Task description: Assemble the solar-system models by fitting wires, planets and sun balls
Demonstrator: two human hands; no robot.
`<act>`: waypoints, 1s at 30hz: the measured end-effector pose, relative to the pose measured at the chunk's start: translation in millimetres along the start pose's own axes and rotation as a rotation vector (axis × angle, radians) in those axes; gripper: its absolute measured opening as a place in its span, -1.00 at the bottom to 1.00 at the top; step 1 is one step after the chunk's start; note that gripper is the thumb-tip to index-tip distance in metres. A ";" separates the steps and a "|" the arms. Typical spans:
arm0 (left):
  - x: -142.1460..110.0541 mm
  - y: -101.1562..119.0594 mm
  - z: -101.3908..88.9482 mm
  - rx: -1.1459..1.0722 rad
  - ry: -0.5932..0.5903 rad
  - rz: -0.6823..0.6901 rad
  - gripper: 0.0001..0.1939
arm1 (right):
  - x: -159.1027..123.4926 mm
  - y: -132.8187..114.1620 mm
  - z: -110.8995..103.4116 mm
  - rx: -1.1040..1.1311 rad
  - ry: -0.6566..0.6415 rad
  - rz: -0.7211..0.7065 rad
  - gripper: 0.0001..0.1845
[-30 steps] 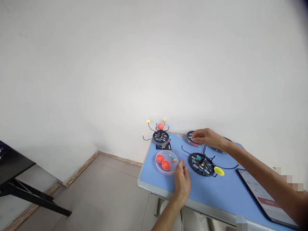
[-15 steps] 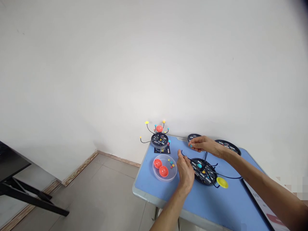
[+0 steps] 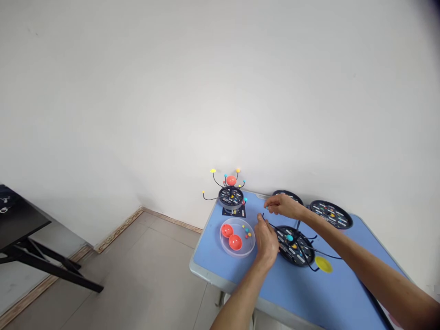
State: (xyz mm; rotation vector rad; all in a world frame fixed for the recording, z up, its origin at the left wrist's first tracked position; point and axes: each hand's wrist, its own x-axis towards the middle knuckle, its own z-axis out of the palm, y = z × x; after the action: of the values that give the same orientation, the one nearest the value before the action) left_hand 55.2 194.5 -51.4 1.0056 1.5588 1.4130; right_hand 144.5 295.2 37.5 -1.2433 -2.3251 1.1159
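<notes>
My left hand [image 3: 267,240] rests on the blue table [image 3: 330,293] between a clear dish [image 3: 225,245] and a black round base [image 3: 294,245], pinching the end of one of the base's thin black wire arms. My right hand [image 3: 283,206] hovers just above it, fingers pinched on a small blue bead at that wire's tip. The base carries several curved wires, a teal ball and a yellow disc [image 3: 323,264]. Inside the dish lie two orange half-spheres and several small coloured beads.
A finished planet model [image 3: 231,190] with an orange ball and coloured beads on wires stands at the table's far left corner. Two more black discs [image 3: 331,213] lie along the wall. A dark table [image 3: 20,229] stands on the tiled floor at far left.
My right hand came from the far disc toward me with a small bead. My left hand moved up from beside the dish to the wire's end. The camera shifted slightly.
</notes>
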 end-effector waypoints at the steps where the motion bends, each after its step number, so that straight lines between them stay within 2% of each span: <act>1: -0.1 1.0 0.3 0.004 -0.010 -0.011 -0.62 | 3.2 2.8 1.0 -0.024 -0.019 0.004 -0.81; 9: 2.8 11.3 1.2 0.014 -0.012 -0.033 -0.64 | 16.1 19.4 8.0 -0.074 -0.119 0.048 -0.80; 15: 8.1 4.8 2.6 0.004 0.033 0.004 -0.71 | 17.8 26.8 12.9 -0.070 -0.136 0.047 -0.80; 30: 13.9 -12.3 7.1 -0.033 0.089 0.056 -0.73 | 13.1 15.6 15.2 -0.179 -0.091 -0.021 -0.78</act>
State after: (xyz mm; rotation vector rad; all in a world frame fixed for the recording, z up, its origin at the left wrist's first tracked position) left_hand 55.9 209.2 -64.7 0.9854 1.5760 1.5361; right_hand 137.5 303.2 14.5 -1.2485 -2.5485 0.9951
